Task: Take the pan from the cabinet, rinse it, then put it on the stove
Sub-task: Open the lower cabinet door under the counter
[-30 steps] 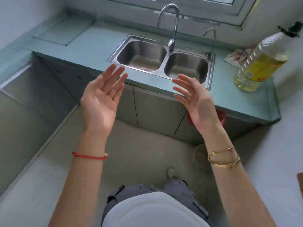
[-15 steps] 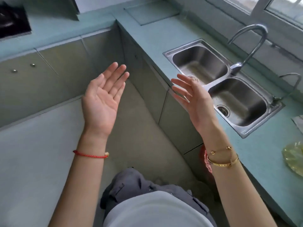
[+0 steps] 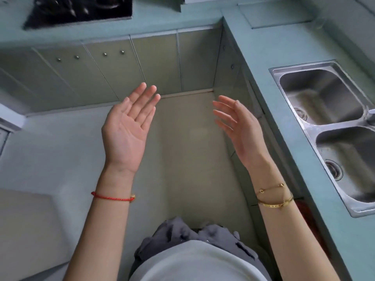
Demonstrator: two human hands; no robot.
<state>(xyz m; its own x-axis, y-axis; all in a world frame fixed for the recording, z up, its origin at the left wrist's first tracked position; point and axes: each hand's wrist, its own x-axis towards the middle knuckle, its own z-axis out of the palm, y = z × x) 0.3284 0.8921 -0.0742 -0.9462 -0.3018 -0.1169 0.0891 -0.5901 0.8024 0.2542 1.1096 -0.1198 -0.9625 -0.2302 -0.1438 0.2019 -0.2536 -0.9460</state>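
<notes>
From the head camera, the left hand (image 3: 126, 134) is raised palm-up over the floor, fingers spread flat and holding nothing. The right hand (image 3: 242, 131) is raised beside it, well apart, palm turned inward, fingers loosely spread and empty. The black stove (image 3: 79, 9) sits in the teal countertop (image 3: 261, 49) at top left, above closed cabinet doors (image 3: 113, 72) with small knobs. The double steel sink (image 3: 332, 126) lies to the right. No pan shows anywhere.
</notes>
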